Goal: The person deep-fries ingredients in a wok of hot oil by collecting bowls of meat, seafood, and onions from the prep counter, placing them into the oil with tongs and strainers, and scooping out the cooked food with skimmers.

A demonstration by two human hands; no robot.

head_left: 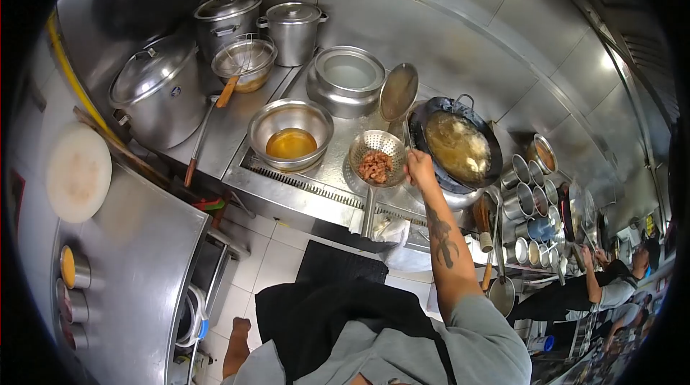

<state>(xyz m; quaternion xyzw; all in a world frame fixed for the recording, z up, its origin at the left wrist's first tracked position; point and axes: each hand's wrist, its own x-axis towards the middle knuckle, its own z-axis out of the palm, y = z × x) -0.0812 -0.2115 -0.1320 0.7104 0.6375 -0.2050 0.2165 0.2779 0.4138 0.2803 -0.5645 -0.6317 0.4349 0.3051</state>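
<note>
My right hand [420, 169] is closed in a fist at the left side of the wok [494, 169], around what looks like the handle of a ladle [399, 92]; the fist hides most of the grip. The ladle's round head is raised between the wok and a wide steel pot [346, 101]. Pale pieces of food [474, 155] float in the wok's bubbling oil. Left of my fist, a perforated strainer [365, 142] holds browned chunks of food [375, 166], its handle pointing towards me. My left hand [241, 325] hangs low beside my body, its fingers indistinct.
A steel bowl [269, 113] with yellow oil stands left of the strainer. Lidded pots [159, 101] line the back left. A steel counter [140, 241] with a round white board [79, 172] is at my left. Several metal containers [514, 205] and a person [611, 277] are at the right.
</note>
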